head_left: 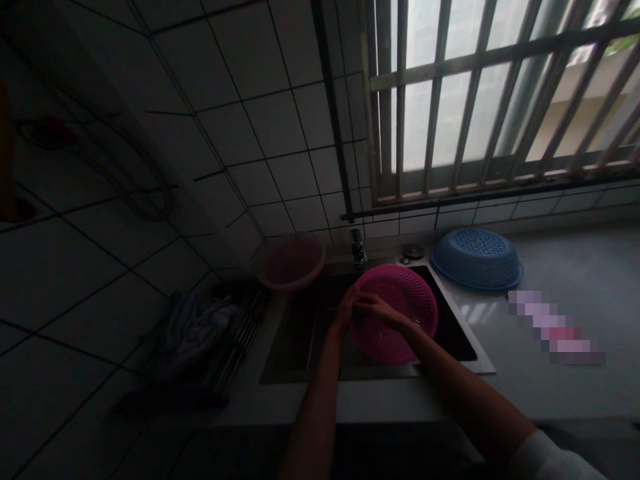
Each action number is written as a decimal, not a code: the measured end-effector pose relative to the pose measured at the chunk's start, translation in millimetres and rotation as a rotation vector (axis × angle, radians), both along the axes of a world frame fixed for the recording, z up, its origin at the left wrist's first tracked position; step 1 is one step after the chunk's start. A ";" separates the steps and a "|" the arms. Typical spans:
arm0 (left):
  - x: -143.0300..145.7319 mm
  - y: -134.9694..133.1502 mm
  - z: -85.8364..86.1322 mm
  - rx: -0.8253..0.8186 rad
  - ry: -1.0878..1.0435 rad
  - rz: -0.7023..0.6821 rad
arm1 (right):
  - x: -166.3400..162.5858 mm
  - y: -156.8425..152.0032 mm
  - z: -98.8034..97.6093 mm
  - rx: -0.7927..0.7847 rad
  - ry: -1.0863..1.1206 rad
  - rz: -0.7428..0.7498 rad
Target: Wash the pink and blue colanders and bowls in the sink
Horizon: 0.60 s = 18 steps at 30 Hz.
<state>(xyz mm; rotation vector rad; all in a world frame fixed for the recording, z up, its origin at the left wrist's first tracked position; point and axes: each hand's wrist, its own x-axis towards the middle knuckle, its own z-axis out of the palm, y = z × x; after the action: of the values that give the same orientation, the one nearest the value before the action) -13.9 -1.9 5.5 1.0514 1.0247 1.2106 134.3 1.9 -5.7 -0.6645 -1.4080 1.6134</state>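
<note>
A bright pink round colander (420, 293) rests tilted in the sink (295, 347), near its right side. My left hand (346, 312) is at the colander's left rim, its fingers pointing up and drawn together. Reaching across the colander from the right, my right hand (377, 308) has curled fingers that meet the left hand's fingers. Both hands seem closed around something small, but the dim light hides what it is. Whether the left hand also touches the rim, I cannot tell.
A faucet (357, 247) stands behind the sink. A pale pink basin (293, 263) sits at the sink's back left corner. An upturned blue basket (477, 260) and a blurred-out item (550, 327) lie on the right counter. Crumpled cloth (200, 327) lies at left.
</note>
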 end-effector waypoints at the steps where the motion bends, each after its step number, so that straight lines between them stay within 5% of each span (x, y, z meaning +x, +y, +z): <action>1: 0.7 0.1 -0.2 0.009 -0.001 -0.010 | 3.3 2.0 1.4 0.004 -0.003 -0.057; 5: 6.5 1.1 -5.2 -0.008 -0.094 -0.096 | 13.5 9.3 6.2 -0.013 0.031 -0.289; 11: -0.4 4.5 -7.7 -0.031 -0.052 -0.002 | -3.8 -0.2 -2.3 -0.009 -0.017 0.046; 16: 5.5 2.1 -9.0 0.003 -0.090 -0.090 | 11.4 13.5 -0.2 0.008 -0.005 -0.294; 18: 6.7 1.1 -8.6 -0.018 -0.127 -0.107 | 10.5 12.5 0.6 0.002 0.020 -0.311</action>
<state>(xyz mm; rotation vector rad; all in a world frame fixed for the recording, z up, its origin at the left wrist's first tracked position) -7.2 -0.7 -3.1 0.9895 0.8693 1.1641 144.8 14.4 -5.1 -0.8202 -1.2234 1.3690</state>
